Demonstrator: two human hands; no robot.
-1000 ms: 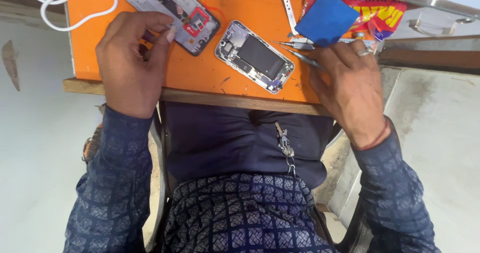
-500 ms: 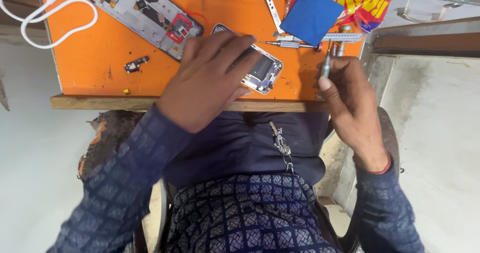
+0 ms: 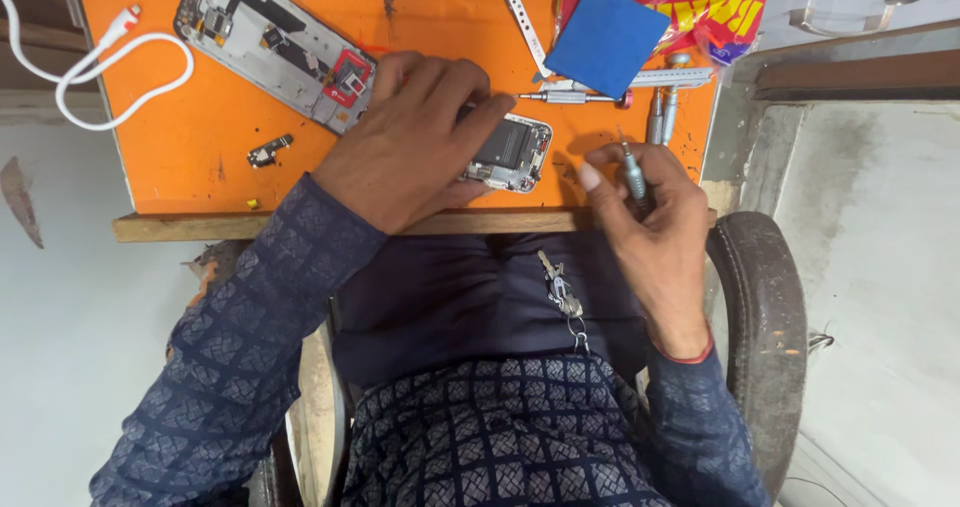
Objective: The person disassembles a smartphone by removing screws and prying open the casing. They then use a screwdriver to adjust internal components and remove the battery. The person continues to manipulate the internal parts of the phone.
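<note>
Left hand (image 3: 415, 142) flat and spread, pressing an opened phone (image 3: 510, 153) with bared innards down near the wooden front edge (image 3: 180, 226) of the orange tabletop (image 3: 200, 137); right hand (image 3: 650, 222) just to its right at that same edge, closed around a slim metal screwdriver (image 3: 630, 167) held tip-up. Bare orange room to the left of the phone, broken only by a small loose part (image 3: 268, 150), with a larger grey phone frame (image 3: 275, 47) lying aslant at far left beside a looped white cable (image 3: 110, 72). Crowded at far right: blue square pad (image 3: 605, 39) over a red crinkled packet (image 3: 715, 12), a second screwdriver (image 3: 572, 97) and steel tools (image 3: 662, 112) just beyond the fingers.
</note>
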